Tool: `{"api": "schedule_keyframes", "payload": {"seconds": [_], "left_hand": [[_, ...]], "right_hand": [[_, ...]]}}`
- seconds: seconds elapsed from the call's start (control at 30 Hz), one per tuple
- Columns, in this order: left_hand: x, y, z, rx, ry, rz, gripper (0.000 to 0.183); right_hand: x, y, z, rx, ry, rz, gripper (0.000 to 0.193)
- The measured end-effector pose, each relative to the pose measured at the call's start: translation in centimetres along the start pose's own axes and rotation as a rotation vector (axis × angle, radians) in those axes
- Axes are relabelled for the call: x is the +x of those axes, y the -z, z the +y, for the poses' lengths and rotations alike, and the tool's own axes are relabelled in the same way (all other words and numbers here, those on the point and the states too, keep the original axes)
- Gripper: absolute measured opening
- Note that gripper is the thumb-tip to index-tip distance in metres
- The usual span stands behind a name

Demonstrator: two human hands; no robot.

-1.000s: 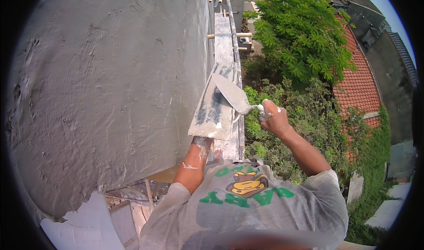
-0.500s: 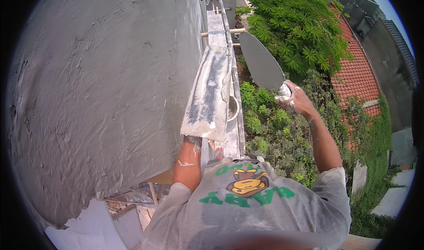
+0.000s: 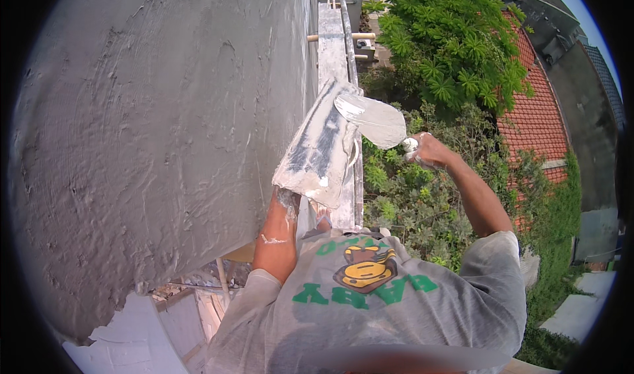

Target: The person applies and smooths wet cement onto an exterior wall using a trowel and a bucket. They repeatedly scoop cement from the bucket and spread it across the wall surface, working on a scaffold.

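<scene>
A long plastering float [image 3: 310,143] lies flat side up in front of me, tilted to the right at its far end. Pale wet mortar coats its edges, and a dark streak runs down its middle. My left forearm [image 3: 277,235] reaches beneath its near end; the float hides my left hand, which bears it from below. My right hand [image 3: 430,150] is closed round the smeared handle of a broad trowel [image 3: 378,121]. The blade's tip overlaps the float's far right part, with whitish mortar along the blade's left side. Whether they touch, I cannot tell.
A grey plastered wall [image 3: 152,129] rises close on the left. Below runs a narrow scaffold plank [image 3: 332,47] with poles across it. A white bucket rim [image 3: 355,156] shows beside the float. Past the scaffold's right edge are bushes [image 3: 422,195] and a red tiled roof [image 3: 531,103] lower down.
The trowel has swung from above the greenery, down and leftward onto the float's far right part. My right hand moved slightly left. The float's far end has turned to the right.
</scene>
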State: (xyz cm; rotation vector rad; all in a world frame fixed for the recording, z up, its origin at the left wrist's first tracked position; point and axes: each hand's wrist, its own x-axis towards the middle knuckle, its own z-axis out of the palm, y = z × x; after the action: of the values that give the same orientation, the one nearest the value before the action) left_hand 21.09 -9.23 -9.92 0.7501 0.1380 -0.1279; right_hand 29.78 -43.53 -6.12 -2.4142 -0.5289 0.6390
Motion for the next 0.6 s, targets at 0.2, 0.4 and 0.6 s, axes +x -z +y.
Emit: {"api": "schedule_keyframes", "payload": {"seconds": [0.2,0.4,0.6], "left_hand": [[1.4,1.8,-0.4,0.006,0.058,-0.016,0.046],[2.0,3.4,-0.8,0.022,0.084,-0.018,0.046],[2.4,3.9,-0.8,0.066,0.065,-0.012,0.046]], "right_hand": [[-2.7,-10.6,0.8,0.282,-0.035,-0.142,0.047],[-4.6,-14.2,-4.1,0.273,-0.067,-0.175,0.049],[-6.1,-16.7,-4.6,0.351,-0.124,-0.06,0.048]]}}
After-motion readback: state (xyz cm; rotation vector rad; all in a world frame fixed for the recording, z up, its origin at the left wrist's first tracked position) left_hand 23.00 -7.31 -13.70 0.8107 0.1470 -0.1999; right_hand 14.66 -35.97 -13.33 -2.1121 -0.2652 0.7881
